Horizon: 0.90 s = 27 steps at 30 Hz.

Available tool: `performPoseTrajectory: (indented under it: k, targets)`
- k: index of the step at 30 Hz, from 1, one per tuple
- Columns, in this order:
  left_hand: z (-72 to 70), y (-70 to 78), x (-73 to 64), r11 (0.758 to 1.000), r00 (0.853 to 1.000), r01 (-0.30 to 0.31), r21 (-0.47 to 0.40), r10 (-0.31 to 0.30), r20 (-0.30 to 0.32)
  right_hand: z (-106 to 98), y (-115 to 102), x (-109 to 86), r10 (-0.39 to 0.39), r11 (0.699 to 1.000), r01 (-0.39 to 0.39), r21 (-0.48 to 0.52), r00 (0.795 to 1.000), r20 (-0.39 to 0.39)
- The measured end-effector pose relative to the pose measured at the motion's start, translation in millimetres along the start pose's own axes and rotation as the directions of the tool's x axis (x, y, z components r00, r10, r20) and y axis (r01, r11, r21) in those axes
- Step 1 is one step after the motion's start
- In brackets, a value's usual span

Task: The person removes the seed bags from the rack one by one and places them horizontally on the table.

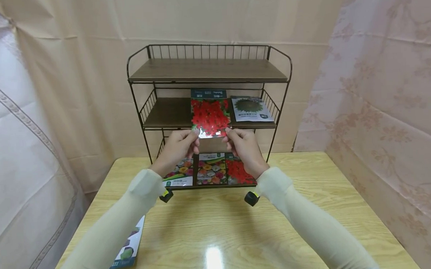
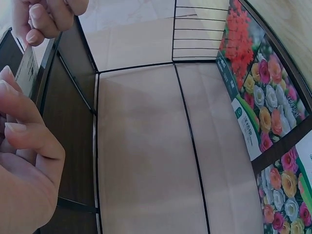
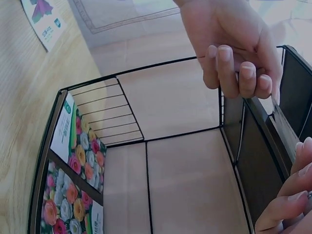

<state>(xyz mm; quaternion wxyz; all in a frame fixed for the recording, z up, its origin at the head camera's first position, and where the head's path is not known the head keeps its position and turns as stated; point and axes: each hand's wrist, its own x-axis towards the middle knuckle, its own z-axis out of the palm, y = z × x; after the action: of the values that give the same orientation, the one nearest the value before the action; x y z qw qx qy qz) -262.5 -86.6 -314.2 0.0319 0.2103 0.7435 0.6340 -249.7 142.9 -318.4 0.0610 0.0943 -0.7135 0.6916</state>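
A seed packet with red flowers and a dark green top band (image 1: 210,112) lies at the middle shelf's centre, its near edge jutting past the shelf front. My left hand (image 1: 180,146) pinches the packet's near left corner between thumb and fingers. At the near right corner, my right hand (image 1: 243,147) pinches it the same way. In both wrist views the packet shows only as a thin edge between the two hands. To its right on the same shelf (image 1: 169,112) lies a white packet with a dark round sunflower head (image 1: 252,109).
Three flower packets lie on the bottom shelf: a mixed one at left (image 1: 181,172), another mixed one (image 1: 211,170) and a red one (image 1: 240,171). The top shelf (image 1: 209,68) has a wire rail. Another packet (image 1: 128,246) lies on the wooden table (image 1: 191,232) under my left forearm.
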Motion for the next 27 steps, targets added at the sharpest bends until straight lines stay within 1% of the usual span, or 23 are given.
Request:
performPoseTrajectory:
  k: [5, 11, 17, 21, 25, 27]
  targets:
    - [-0.7, -0.3, -5.4, 0.999, 1.0, -0.026, 0.023, 0.026, 0.005, 0.4, 2.5, -4.0, -0.015, 1.0, 0.015, 0.012, 1.0, 0.02]
    - [-1.8, -2.0, -10.4, 0.999, 0.999, -0.031, 0.036, 0.031, 0.008, 0.9, 5.0, -9.6, -0.034, 0.999, 0.034, 0.02, 0.999, 0.034]
    - [-4.9, -3.7, -18.8, 0.997, 0.999, -0.038, 0.063, 0.038, 0.012, 3.3, 8.9, -15.0, -0.032, 0.999, 0.031, 0.015, 0.998, 0.059]
    - [-8.3, -4.7, -25.5, 0.997, 0.999, -0.041, 0.068, 0.04, 0.021, 5.7, 13.0, -17.0, -0.049, 0.999, 0.047, 0.025, 0.994, 0.093]
    - [-13.3, -4.4, -32.6, 0.996, 0.999, -0.045, 0.075, 0.043, 0.03, 8.1, 13.3, -19.1, -0.087, 0.996, 0.084, 0.031, 0.986, 0.145]
    - [-16.0, -3.8, -36.5, 0.996, 0.999, -0.038, 0.081, 0.035, 0.03, 9.3, 12.2, -20.0, -0.105, 0.994, 0.101, 0.03, 0.981, 0.164]
